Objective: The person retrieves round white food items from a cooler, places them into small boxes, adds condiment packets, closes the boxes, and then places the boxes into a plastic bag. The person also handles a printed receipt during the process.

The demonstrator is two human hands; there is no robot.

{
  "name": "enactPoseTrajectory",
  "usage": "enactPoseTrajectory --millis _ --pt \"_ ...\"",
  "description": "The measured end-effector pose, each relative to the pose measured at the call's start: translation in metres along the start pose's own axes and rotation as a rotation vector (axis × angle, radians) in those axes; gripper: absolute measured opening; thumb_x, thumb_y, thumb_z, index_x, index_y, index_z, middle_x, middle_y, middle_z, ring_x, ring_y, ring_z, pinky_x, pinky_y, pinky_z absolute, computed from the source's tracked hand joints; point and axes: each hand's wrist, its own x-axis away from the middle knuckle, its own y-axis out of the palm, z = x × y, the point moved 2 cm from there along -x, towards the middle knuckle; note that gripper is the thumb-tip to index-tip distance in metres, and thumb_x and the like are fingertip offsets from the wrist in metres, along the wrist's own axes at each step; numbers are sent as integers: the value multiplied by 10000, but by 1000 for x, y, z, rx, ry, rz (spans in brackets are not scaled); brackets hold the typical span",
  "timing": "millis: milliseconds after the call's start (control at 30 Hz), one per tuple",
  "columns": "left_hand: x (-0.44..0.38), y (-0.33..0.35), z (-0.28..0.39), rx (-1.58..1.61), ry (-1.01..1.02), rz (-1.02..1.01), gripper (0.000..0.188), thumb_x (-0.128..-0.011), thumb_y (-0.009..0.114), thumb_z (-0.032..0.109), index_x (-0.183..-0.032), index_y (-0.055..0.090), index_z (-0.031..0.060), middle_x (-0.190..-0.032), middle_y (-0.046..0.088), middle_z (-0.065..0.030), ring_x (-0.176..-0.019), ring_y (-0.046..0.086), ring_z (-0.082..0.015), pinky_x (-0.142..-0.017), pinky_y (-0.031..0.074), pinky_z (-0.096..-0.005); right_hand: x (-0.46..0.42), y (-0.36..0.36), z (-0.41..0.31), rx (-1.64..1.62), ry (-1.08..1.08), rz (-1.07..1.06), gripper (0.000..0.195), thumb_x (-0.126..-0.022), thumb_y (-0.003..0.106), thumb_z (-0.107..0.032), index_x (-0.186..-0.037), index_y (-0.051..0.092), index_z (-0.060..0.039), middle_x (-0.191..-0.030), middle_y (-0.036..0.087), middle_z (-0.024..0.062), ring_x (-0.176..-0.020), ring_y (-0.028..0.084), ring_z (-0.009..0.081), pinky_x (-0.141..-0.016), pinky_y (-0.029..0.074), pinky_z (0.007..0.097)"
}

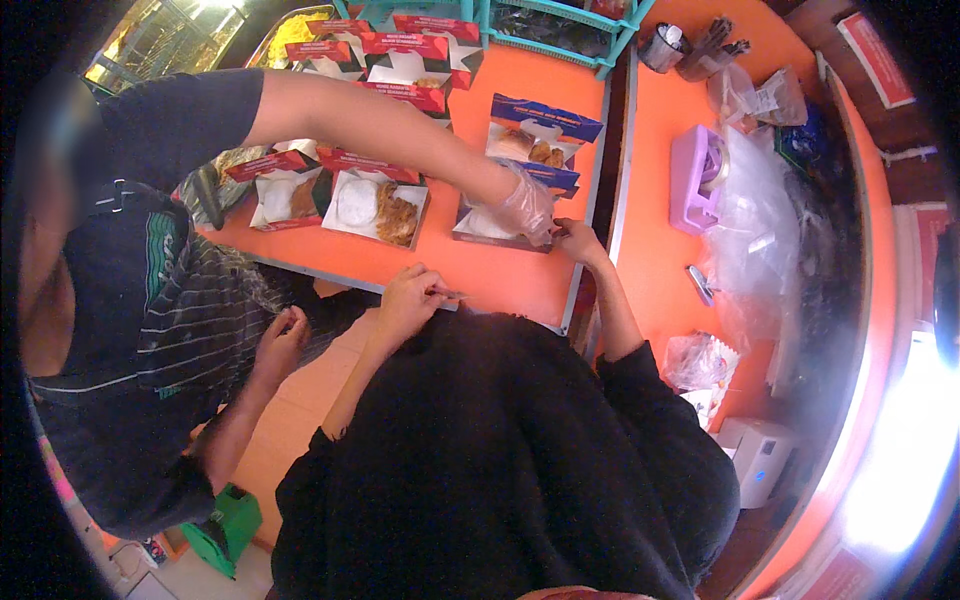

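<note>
My left hand (409, 301) is at the counter's near edge, its fingertips pinching a small, thin reddish item (448, 293) that I cannot identify. My right hand (579, 241) is at the near right corner of an open blue meal box (491, 237), its fingertips close to a co-worker's hand in a clear plastic glove (529, 206). That gloved hand reaches over the box and hides part of it; something white shows inside. Behind it stands another open blue box (544, 133) with fried chicken and a bun-like piece. Whether my right fingers grip the box is unclear.
A co-worker (180, 225) stands at the left, an arm across the counter. Open red boxes (375, 206) with rice and fried chicken stand at centre left. On the right counter are a purple tape dispenser (694, 180), a stapler (700, 285) and clear plastic bags (757, 217). Turquoise racks (555, 41) stand behind.
</note>
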Motion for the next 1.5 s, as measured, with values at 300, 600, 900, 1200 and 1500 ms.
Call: enactPoseTrajectory --millis 300,600,900,1200,1500 --pt "-10 5 -7 32 -60 25 76 -679 645 64 -740 600 54 -728 541 -77 -702 563 -249 -616 447 -350 -3 3 -19 -57 69 7 550 -669 691 -259 -1076 537 76 -878 633 172 -761 621 211 -680 481 308" --pt "-44 11 2 63 -77 -57 109 -703 652 85 -776 587 39 -775 559 -95 -704 573 -232 -612 448 -326 -12 18 28 -380 81 4 435 -752 628 -223 -1070 542 61 -799 622 114 -689 606 170 -604 492 271" --pt "-117 56 15 136 303 450 130 -728 616 113 -833 580 46 -862 570 -78 -759 578 -279 -645 463 -364 -7 20 5 46 16 215 280 -719 505 -106 -920 569 78 -788 602 250 -787 611 332 -690 473 384" --pt "-141 73 -8 -577 96 303 326 -761 595 328 -999 595 107 -1016 552 -31 -1001 470 -222 -807 331 -430 4 18 1 54 20 216 296 -743 491 -146 -955 563 50 -861 591 269 -829 593 373 -758 449 420" --pt "-117 70 -4 -445 -12 278 481 -767 584 380 -1136 497 83 -1206 414 -109 -1076 418 -279 -865 301 -492 -22 -100 -71 -101 -112 409 217 -823 550 -199 -802 609 9 -678 614 87 -639 592 161 -575 454 284"
